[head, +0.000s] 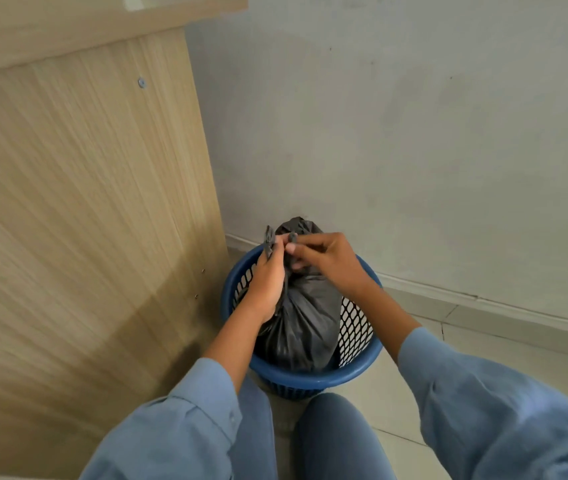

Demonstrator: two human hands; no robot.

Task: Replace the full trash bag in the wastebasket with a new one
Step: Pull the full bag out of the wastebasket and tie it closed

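A full dark grey trash bag [305, 320] stands in a blue mesh wastebasket [313, 377] on the floor by the wall. The bag's top is gathered into a neck with loose ends sticking up. My left hand [267, 282] grips the neck from the left and pinches one loose end. My right hand [327, 261] reaches over from the right and holds the other end of the bag's top with its fingertips. Both hands meet above the bag. No new bag is in view.
A light wooden furniture panel [85, 202] stands close on the left of the wastebasket. A grey wall [414, 133] with a baseboard runs behind it. My knees in blue trousers [338, 438] are just in front of the basket on the tiled floor [483, 341].
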